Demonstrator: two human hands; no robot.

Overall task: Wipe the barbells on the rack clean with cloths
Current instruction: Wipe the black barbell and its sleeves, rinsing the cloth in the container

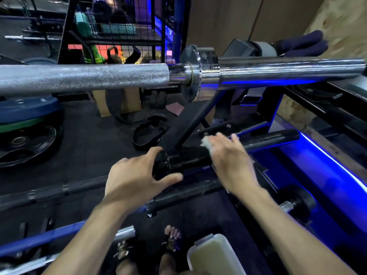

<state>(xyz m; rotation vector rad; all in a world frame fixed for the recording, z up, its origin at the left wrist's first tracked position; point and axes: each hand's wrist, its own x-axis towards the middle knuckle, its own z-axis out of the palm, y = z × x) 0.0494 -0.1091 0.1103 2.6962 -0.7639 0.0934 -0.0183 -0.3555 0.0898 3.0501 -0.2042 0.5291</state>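
A black barbell (268, 138) lies on the rack at mid height, its sleeve pointing right. My left hand (135, 175) grips the collar of that black bar, thumb in front and fingers behind. My right hand (228, 157) presses a small white cloth (206, 142) onto the black sleeve just right of the collar; most of the cloth is hidden under the fingers. Above, a chrome barbell (99, 78) with a knurled shaft and smooth sleeve spans the whole view. Another black bar (188, 193) sits lower on the rack.
A translucent tub of yellowish liquid (212, 255) stands on the floor by my sandalled feet. Weight plates (25, 135) are stacked at left, a belt (149, 133) lies on the floor, and a wire cage (119, 26) stands behind. Blue-lit rack frame (327, 175) fills the right.
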